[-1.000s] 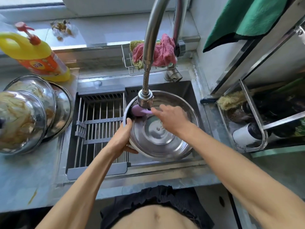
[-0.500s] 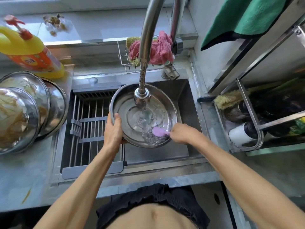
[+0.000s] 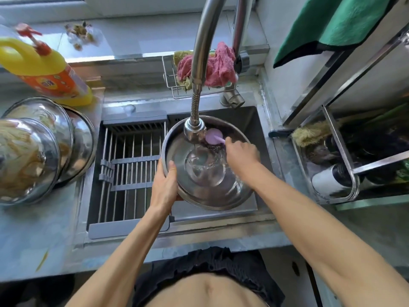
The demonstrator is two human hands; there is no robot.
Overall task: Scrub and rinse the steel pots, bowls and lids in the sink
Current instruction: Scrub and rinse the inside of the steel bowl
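I am gripping the near-left rim of the round steel bowl (image 3: 205,173) with my left hand (image 3: 164,187), thumb inside the rim. My right hand (image 3: 242,152) is pinching a purple scrubbing pad (image 3: 213,136) against the bowl's far inner wall. The bowl is sitting tilted over the dark sink basin (image 3: 247,116), directly under the curved steel faucet (image 3: 194,127); water is pooling inside it. On the surface (image 3: 33,240) to the left, stacked steel lids (image 3: 39,149) are lying beside a yellow detergent bottle (image 3: 51,72).
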